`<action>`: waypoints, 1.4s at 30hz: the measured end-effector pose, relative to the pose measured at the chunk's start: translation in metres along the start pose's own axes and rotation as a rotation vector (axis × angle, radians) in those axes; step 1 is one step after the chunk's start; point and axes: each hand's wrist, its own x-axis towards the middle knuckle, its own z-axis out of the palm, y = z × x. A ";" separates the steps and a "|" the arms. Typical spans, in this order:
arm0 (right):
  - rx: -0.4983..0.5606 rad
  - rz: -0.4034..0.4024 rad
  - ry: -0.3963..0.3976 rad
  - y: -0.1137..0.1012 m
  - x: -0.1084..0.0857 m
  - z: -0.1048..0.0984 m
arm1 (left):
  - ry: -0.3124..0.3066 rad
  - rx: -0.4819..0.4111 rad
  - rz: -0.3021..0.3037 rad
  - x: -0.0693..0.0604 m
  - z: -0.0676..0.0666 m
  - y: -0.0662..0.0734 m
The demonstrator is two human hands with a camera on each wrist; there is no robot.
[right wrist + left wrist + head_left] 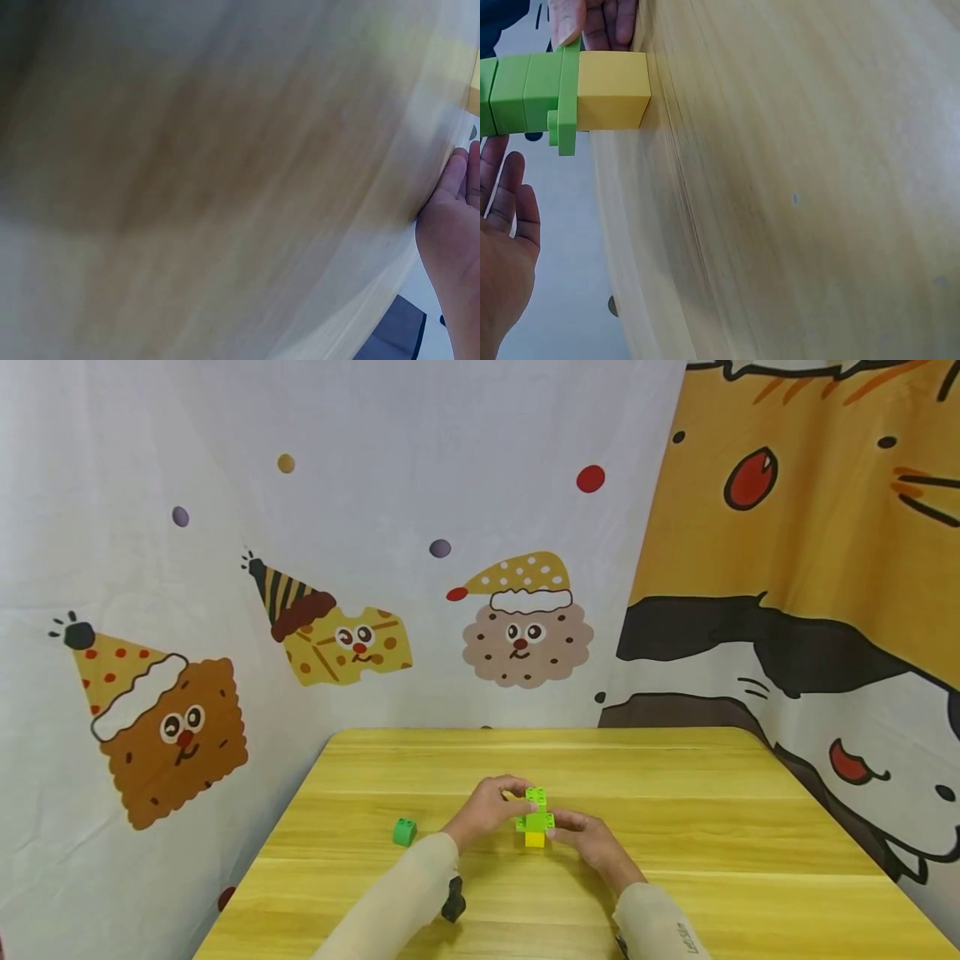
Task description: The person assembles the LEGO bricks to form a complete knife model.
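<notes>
A small stack stands upright on the table: a yellow block (535,839) at the bottom, a wider light green plate (568,101) on it, and light green blocks (536,807) above. My left hand (491,810) pinches the upper green blocks from the left. On the right side, my right hand (592,843) holds the end of the wide plate between thumb and fingers. The left wrist view shows the yellow block (613,90) against the wood. Only the edge of the yellow block (475,94) shows beside my right hand (454,217) in the right wrist view.
A darker green block with a rounded side (404,832) lies on the wooden table (675,777), left of the stack. A black object (453,900) is by the left sleeve. Behind the table hangs a cloth (360,460) with cartoon prints.
</notes>
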 end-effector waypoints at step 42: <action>-0.019 -0.007 0.017 0.000 0.001 0.000 | 0.009 -0.017 0.005 -0.001 0.007 -0.006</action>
